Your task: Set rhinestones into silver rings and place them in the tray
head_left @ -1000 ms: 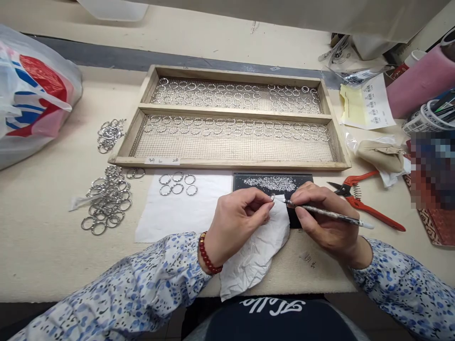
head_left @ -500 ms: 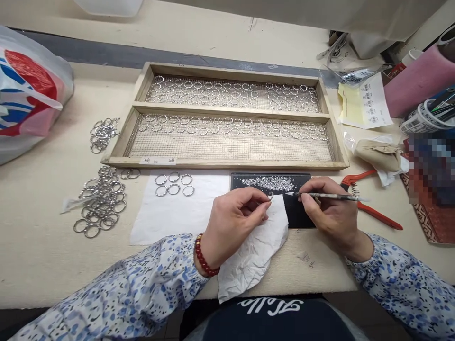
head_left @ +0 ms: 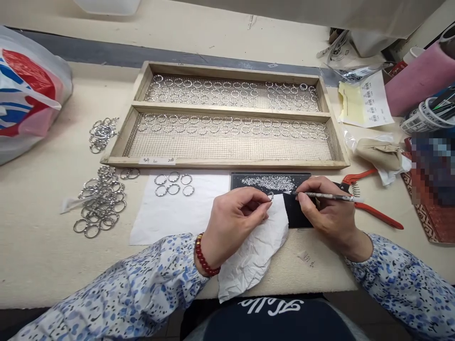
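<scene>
Pinched between thumb and forefinger of my left hand (head_left: 239, 220) is a small silver ring (head_left: 271, 196), mostly hidden by the fingertips. A crumpled white tissue (head_left: 258, 265) hangs beneath that hand. My right hand (head_left: 332, 213) is closed round a thin brush-like tool (head_left: 329, 196) with a mottled handle; its pale tip points left, close to the ring. Behind both hands lies a black ribbed tray (head_left: 298, 215) with tiny glittering stones (head_left: 268, 182) spread over its far part. On a white sheet (head_left: 177, 213) to the left, several silver rings (head_left: 173, 189) sit in two rows.
A wooden mesh-bottomed frame (head_left: 227, 164) holding rows of rings stands behind. Piles of loose rings (head_left: 101, 201) lie at left, near a plastic bag (head_left: 31, 94). Red-handled pliers (head_left: 380, 216), a wrapped brown bundle (head_left: 378, 154) and a white cup of pens (head_left: 423, 118) are at right.
My right hand has shifted slightly left with the brush-like tool, its tip now nearer the ring. My left hand stays in place.
</scene>
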Available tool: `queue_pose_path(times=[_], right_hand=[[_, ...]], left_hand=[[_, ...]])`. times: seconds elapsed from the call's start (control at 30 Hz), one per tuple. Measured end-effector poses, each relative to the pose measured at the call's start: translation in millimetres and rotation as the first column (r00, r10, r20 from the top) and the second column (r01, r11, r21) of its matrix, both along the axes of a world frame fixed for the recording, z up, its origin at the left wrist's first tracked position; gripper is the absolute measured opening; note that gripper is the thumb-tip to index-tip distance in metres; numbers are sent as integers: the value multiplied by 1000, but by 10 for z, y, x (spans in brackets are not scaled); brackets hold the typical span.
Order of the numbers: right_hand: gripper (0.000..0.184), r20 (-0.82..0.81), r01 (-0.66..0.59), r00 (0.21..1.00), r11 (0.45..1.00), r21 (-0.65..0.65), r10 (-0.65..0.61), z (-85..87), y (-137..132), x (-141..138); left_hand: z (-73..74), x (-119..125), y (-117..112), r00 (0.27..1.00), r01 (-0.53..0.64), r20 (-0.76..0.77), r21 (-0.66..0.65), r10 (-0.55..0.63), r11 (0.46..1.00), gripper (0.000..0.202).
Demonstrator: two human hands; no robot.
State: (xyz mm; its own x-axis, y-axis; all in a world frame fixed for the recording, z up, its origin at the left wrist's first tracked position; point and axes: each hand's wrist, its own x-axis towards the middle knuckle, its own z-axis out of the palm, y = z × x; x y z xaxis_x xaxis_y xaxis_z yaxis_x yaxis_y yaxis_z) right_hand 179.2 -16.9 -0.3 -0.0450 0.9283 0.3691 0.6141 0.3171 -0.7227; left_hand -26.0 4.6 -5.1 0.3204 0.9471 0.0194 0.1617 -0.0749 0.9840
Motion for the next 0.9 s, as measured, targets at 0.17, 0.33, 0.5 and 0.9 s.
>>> queue_pose_path(times=[0.17, 0.33, 0.5, 0.9], right_hand=[[14, -180, -103, 976, 989, 104, 120, 62, -25, -54], [24, -238, -263, 928, 957, 125, 286, 67, -28, -108], [26, -237, -264, 928, 956, 128, 288, 45, -24, -107], [23, -212, -260, 937, 959, 112, 278, 55, -36, -105]], left_hand=[[10, 2, 9, 999, 1, -54, 62, 2, 998, 4], [4, 6, 9, 998, -4, -66, 97, 11, 995, 4], [-5, 6, 6, 997, 5, -78, 120, 4, 993, 4], [1, 9, 4, 996, 16, -95, 123, -4, 992, 4]])
